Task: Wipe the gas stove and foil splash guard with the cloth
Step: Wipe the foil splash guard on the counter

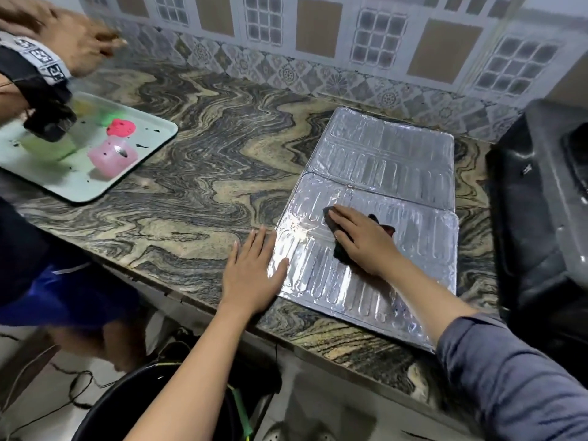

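Observation:
The silver foil splash guard lies flat and unfolded on the marbled countertop, right of centre. My right hand presses a dark cloth flat onto the guard's near panel; the cloth shows at my fingertips and behind my knuckles. At the guard's left edge my left hand lies flat with its fingers spread, the thumb resting on the foil. The black gas stove stands at the right edge of the view, partly cut off.
A pale tray at the left holds a pink cup, a pink lid and green items. Another person's hand and banded wrist hover over it at top left. A black bucket stands on the floor below the counter edge.

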